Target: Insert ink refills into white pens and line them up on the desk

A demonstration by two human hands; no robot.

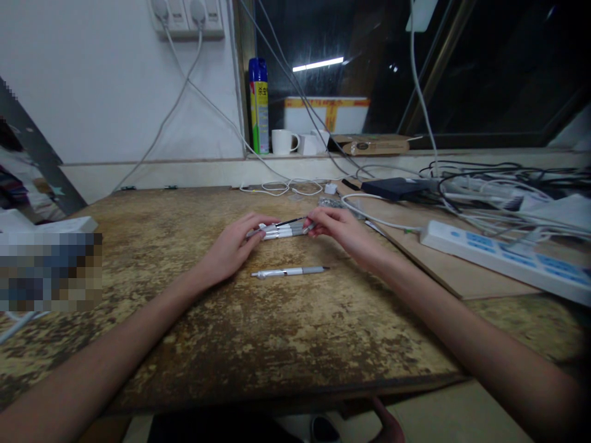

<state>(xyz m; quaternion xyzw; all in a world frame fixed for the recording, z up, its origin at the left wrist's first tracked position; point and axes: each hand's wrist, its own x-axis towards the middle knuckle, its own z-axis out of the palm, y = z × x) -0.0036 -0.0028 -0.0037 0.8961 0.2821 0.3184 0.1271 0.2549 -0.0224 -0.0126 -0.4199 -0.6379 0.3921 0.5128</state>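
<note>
Several white pens with grey grips (282,232) lie side by side on the worn wooden table, between my two hands. My left hand (235,246) is closed at their left end, thumb and fingers around the pens. At the other end, my right hand (333,226) pinches with its thumb and fingertips by the grey grips. A thin dark stick, like a pen refill (290,221), slants above the pens, and its right end meets my right fingertips. One separate white pen (290,272) lies closer to me, its dark tip to the right, untouched by either hand.
A white power strip (508,258) and a brown board (443,264) lie at the right, with tangled cables (489,178) behind. An insecticide can (259,107) and white mug (282,141) stand on the sill. A small clear plastic bag (332,202) lies beyond my right hand.
</note>
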